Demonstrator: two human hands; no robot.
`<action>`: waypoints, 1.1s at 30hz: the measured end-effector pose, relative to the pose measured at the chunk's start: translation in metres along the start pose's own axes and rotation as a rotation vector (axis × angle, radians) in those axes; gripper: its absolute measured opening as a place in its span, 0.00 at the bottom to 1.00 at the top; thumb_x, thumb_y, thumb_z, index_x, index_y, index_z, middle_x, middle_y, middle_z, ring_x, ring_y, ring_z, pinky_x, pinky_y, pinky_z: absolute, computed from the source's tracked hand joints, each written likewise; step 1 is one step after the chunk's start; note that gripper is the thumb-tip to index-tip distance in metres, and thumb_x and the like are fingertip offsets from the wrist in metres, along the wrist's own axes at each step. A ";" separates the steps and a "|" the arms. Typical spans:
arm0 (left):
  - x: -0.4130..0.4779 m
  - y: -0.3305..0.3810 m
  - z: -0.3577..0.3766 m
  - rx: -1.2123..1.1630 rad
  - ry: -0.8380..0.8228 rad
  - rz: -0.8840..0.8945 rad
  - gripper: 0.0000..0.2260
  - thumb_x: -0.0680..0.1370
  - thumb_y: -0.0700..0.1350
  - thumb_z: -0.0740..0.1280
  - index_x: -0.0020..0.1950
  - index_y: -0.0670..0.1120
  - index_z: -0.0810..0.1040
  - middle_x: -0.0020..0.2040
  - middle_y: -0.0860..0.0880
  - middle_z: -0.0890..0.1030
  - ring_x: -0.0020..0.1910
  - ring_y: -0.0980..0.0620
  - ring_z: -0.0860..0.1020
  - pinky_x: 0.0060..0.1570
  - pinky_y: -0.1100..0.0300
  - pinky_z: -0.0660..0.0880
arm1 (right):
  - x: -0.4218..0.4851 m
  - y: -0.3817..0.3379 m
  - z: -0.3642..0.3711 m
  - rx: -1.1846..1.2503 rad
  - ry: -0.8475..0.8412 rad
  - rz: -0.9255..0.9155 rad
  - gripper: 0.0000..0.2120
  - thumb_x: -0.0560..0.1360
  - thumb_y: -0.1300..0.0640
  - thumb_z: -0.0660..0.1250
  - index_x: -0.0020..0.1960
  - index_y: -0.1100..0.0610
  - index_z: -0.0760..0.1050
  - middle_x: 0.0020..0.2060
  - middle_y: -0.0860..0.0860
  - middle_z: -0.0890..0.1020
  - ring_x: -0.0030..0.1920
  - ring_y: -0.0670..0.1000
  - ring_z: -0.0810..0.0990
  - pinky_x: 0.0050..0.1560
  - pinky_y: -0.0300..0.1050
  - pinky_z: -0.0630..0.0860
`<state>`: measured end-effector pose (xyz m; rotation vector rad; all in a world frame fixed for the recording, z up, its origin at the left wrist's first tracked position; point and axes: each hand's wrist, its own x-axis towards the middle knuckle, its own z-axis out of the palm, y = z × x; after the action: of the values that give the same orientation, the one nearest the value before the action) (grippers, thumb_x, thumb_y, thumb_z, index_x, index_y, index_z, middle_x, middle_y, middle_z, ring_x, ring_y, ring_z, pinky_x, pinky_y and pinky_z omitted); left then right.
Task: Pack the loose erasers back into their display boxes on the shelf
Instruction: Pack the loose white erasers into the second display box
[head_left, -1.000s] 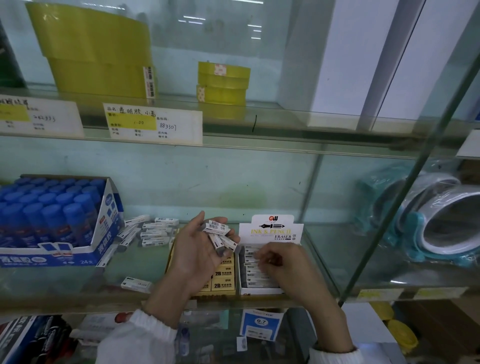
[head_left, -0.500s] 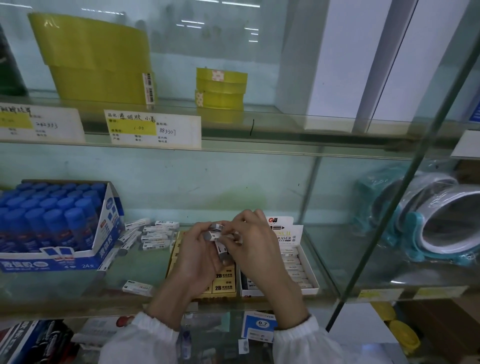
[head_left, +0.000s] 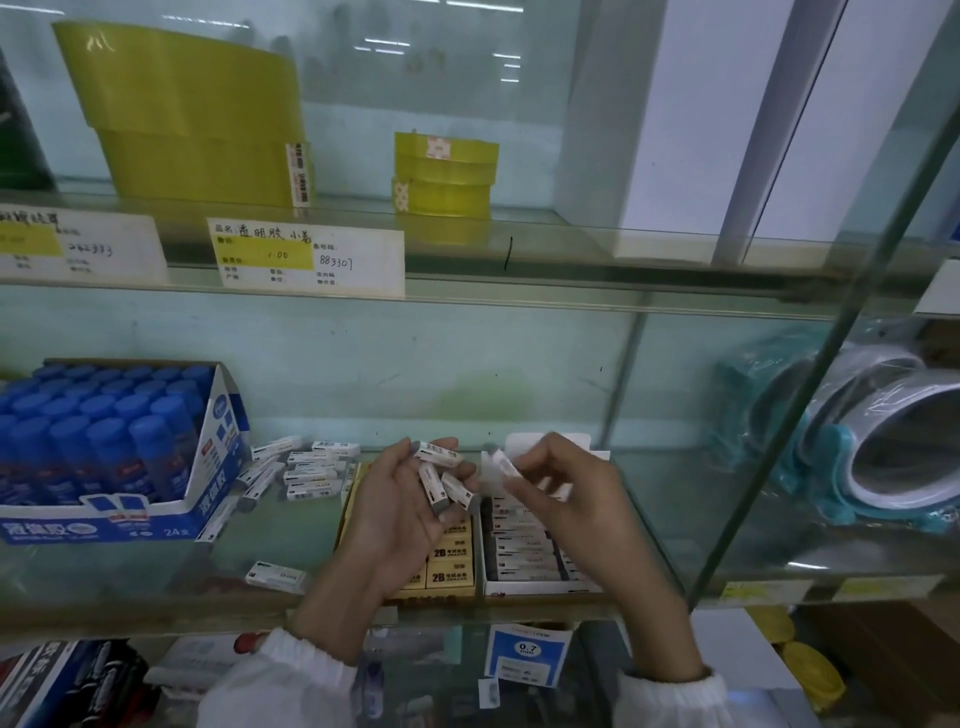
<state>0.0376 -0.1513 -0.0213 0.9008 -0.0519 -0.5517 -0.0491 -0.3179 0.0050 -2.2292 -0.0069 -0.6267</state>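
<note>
My left hand (head_left: 395, 512) is cupped around a bunch of white erasers (head_left: 441, 480), above the yellow 2B eraser box (head_left: 451, 558). My right hand (head_left: 563, 486) pinches a single white eraser (head_left: 496, 467), blurred by motion, just right of the bunch. Under it stands the white display box (head_left: 530, 553), with rows of erasers inside. Several loose erasers (head_left: 311, 470) lie on the glass shelf to the left, and one more eraser (head_left: 275, 576) lies near the front edge.
A blue box of glue sticks (head_left: 111, 452) stands at the left. Rolls of tape in teal wrap (head_left: 878, 457) sit at the right behind a slanted glass edge (head_left: 810, 374). Yellow tape rolls (head_left: 444, 174) and price labels are on the upper shelf.
My right hand came up from the white box to the bunch in my left hand, then drew off to the right with one eraser pinched in its fingers.
</note>
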 end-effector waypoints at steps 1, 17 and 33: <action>0.000 0.000 0.000 -0.016 -0.015 -0.005 0.20 0.82 0.53 0.57 0.62 0.39 0.78 0.46 0.37 0.82 0.42 0.45 0.80 0.47 0.51 0.73 | -0.003 0.009 -0.008 -0.027 -0.020 0.028 0.06 0.72 0.53 0.74 0.41 0.48 0.77 0.38 0.41 0.82 0.40 0.40 0.79 0.37 0.32 0.73; -0.007 0.000 0.008 0.098 -0.011 0.069 0.12 0.79 0.40 0.65 0.60 0.39 0.82 0.40 0.43 0.79 0.35 0.48 0.79 0.26 0.62 0.73 | -0.006 0.032 -0.002 -0.146 -0.247 0.043 0.12 0.75 0.64 0.69 0.51 0.49 0.84 0.47 0.32 0.78 0.52 0.28 0.72 0.51 0.25 0.69; -0.007 -0.002 0.004 0.171 -0.203 0.061 0.14 0.81 0.44 0.65 0.63 0.37 0.75 0.36 0.45 0.72 0.30 0.52 0.71 0.16 0.66 0.62 | -0.007 0.035 0.002 -0.157 -0.176 0.109 0.12 0.76 0.64 0.67 0.46 0.48 0.83 0.46 0.38 0.83 0.47 0.33 0.77 0.45 0.24 0.70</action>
<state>0.0298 -0.1517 -0.0185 1.0036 -0.3136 -0.5866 -0.0475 -0.3385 -0.0241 -2.4121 0.0761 -0.3817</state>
